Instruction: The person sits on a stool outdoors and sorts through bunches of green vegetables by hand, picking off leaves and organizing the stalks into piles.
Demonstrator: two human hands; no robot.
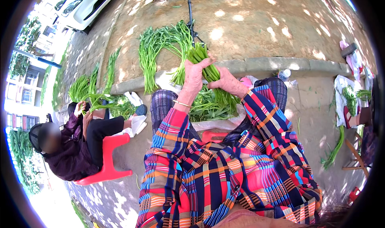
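Observation:
Between my knees I hold a bunch of long green leafy-vegetable stems (207, 66), thick ends up and leaves hanging down. My left hand (196, 70) is wrapped around the upper stems, with a bangle at its wrist. Lower down, my right hand (226, 81) grips the same bunch from the other side. Below lies a heap of loose green leaves (210, 107) on a pale plastic sheet (215, 125). Beyond my left hand, more long-stemmed greens (149, 59) are spread over the kerb.
A black metal pole (190, 14) rises behind the greens. The stone kerb (270, 65) runs across, with a plastic bottle (283, 74) by it. To the left, a person on a red plastic stool (112, 158) handles greens. At right are a wooden folding stool (356, 155) and greens (334, 149).

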